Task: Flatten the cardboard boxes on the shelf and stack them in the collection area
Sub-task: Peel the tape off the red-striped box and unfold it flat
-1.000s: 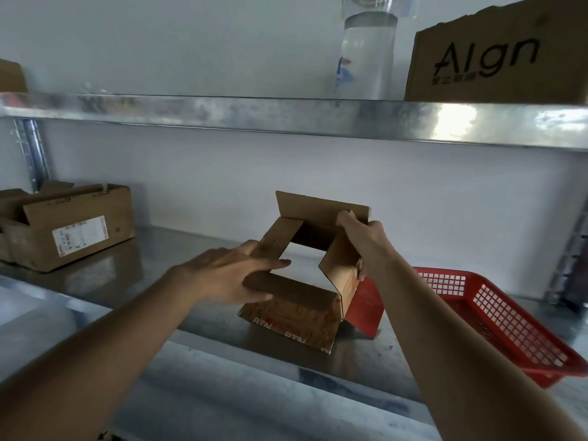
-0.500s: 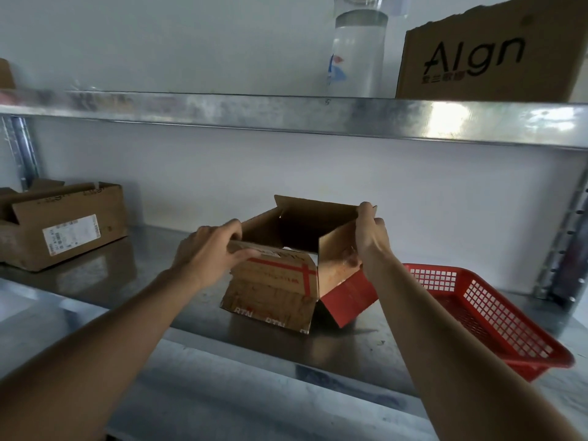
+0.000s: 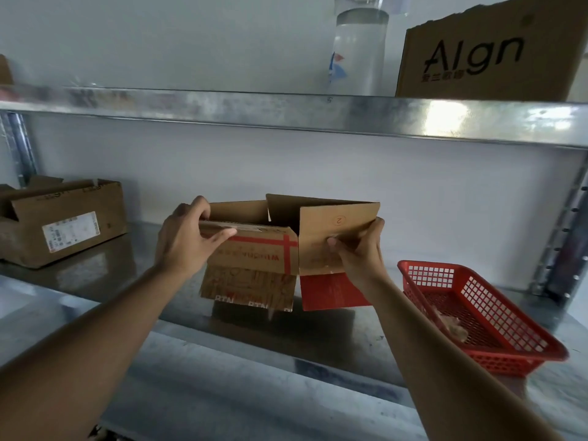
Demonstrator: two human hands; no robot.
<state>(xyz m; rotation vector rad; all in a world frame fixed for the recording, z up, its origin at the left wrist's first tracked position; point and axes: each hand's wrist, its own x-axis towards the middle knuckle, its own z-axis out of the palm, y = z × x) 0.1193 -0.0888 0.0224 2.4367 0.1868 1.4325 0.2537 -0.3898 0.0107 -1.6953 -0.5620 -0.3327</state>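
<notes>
Box (image 3: 280,249): held above lower shelf (image 3: 334,342), near mid-span, open tube form with top and bottom flaps loose. Long axis left to right, parallel to shelf front. Front panel marked with red tape; right panel plain with a circled mark; red flap hanging below right panel.

Left hand (image 3: 184,243): gripping upper left corner, fingers curled over top edge, thumb laid along front panel.

Right hand (image 3: 362,249): pinching right panel near lower right corner, thumb on outer face, fingers wrapped behind far edge.

Key relation: box between both hands, grips on opposite ends of long axis. Vertical fold between front and right panels nearer right hand. Judged next move: push opposite corners toward each other to collapse tube along that fold. Right hand better placed to swing right panel; left hand serves as anchor. Risk: hanging flaps may catch on shelf if box drops while folding.

Surroundings: red basket (image 3: 477,316) on shelf just right of box. Second box (image 3: 60,221) well apart at left. Upper shelf (image 3: 286,113) overhead, carrying bottle (image 3: 359,52) and printed carton (image 3: 490,55).
</notes>
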